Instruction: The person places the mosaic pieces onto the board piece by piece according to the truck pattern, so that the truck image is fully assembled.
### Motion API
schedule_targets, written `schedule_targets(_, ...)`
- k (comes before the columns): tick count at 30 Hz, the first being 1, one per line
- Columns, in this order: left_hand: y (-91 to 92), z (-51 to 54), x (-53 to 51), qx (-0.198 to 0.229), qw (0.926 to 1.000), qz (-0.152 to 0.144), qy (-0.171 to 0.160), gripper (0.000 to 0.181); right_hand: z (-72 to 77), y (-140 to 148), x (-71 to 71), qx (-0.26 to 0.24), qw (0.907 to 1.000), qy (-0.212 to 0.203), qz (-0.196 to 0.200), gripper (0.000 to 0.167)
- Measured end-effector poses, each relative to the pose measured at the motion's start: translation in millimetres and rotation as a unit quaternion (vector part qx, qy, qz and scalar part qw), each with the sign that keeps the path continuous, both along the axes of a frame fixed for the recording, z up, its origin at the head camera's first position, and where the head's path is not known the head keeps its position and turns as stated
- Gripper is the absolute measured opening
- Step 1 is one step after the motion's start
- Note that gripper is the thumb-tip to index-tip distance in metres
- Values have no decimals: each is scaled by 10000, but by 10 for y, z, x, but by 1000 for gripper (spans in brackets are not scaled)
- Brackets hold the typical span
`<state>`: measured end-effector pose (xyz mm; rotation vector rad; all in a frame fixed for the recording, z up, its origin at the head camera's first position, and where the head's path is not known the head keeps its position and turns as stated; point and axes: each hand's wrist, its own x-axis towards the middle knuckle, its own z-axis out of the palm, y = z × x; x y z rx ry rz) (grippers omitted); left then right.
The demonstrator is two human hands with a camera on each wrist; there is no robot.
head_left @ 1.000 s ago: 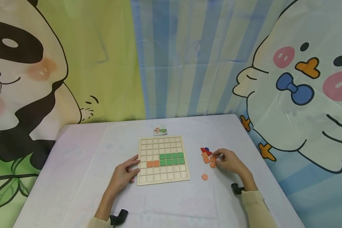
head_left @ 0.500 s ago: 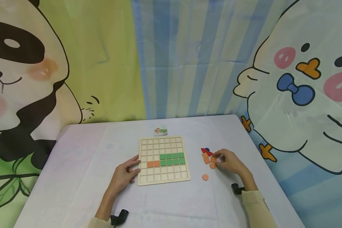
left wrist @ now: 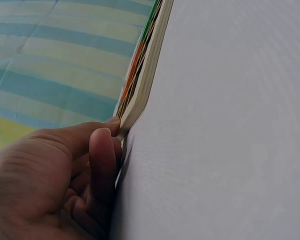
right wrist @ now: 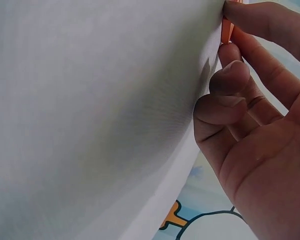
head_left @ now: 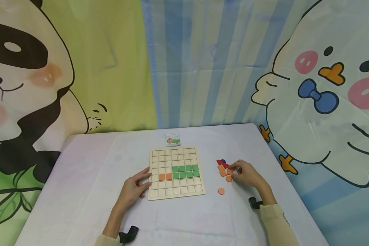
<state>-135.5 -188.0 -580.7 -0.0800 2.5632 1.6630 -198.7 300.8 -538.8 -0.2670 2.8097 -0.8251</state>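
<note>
In the head view a square wooden grid board [head_left: 176, 195] lies mid-table, with green square tiles [head_left: 189, 174] and two orange square tiles [head_left: 165, 177] set in its cells. My left hand [head_left: 134, 188] holds the board's left edge; in the left wrist view the thumb lies on the rim, with the other fingers curled beside it. To the right of the board, my right hand [head_left: 247, 174] pinches an orange square tile [head_left: 230, 171] at the small pile, between thumb and finger. The right wrist view shows the orange piece [right wrist: 227, 31] at those fingertips, mostly covered.
The pile also has loose orange squares [head_left: 222, 173], red pieces [head_left: 223, 164], a blue round piece [head_left: 223, 160] and an orange disc [head_left: 229, 178]. Another orange disc [head_left: 221, 191] lies nearer the front. A small printed pattern card [head_left: 173, 140] sits behind the board.
Both hands stay almost where they were. The right hand's fingers have shifted very slightly left at the pile; the board and its tiles look the same.
</note>
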Motion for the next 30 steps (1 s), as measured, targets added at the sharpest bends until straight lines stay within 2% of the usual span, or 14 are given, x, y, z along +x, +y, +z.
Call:
schedule_targets(19, 1, 9, 1, 13, 10000, -18, -28, 47, -35, 10, -12, -184, 9997, 136, 71, 25)
schedule_targets(25, 0, 13, 3, 11, 10000, -12, -54, 47, -36, 15, -17, -199, 9997, 132, -42, 24)
schedule_targets(30, -1, 15, -1, 24, 10000, -34, -52, 46, -25, -28, -21, -297, 9991, 295, -60, 24)
